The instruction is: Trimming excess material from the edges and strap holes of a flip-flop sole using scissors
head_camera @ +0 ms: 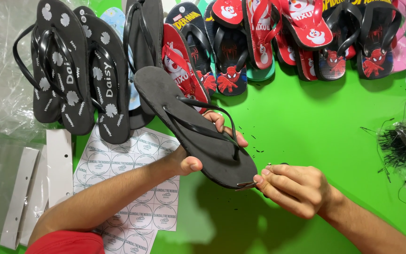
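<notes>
1. A plain black flip-flop (198, 136) is held above the green table (306, 127), tilted, heel end toward the lower right.
2. The left hand (203, 150) is closed around the flip-flop's middle, thumb on the sole face, fingers beneath.
3. The right hand (292, 188) is pinched shut on a small metal tool (246, 184), touching the flip-flop's heel edge.
4. The flip-flop is judged light, soft and bendy; it is best gripped mid-sole, not by the thin straps.
5. A round-sticker sheet (132, 188) lies below the flip-flop; rows of printed sandals (259, 42) lie beyond it.
</notes>
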